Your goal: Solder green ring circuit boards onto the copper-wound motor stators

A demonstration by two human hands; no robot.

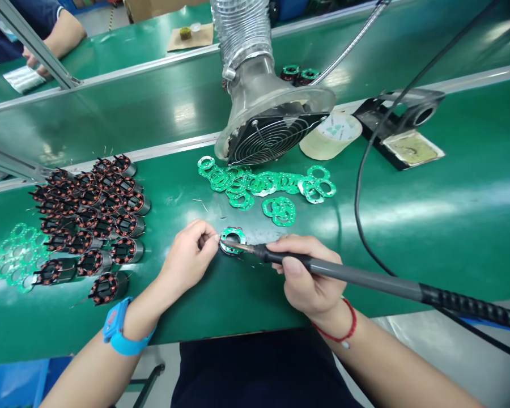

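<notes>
My right hand [308, 275] grips a grey soldering iron [357, 277], its tip touching a small motor stator topped with a green ring board [233, 238] on the green bench. My left hand [191, 255] is closed in a pinch right beside the stator's left edge, fingers pressed together on something too thin to make out. A blue wrist strap [118, 331] circles my left wrist, a red cord my right.
Several wound stators [93, 218] lie at the left, with green ring boards [12, 255] beside them and more ring boards [267, 187] behind the work. A fume extractor fan [272, 122], a tape roll [331, 133] and an iron stand [402, 127] sit behind. Another person's arm [55, 39] is far left.
</notes>
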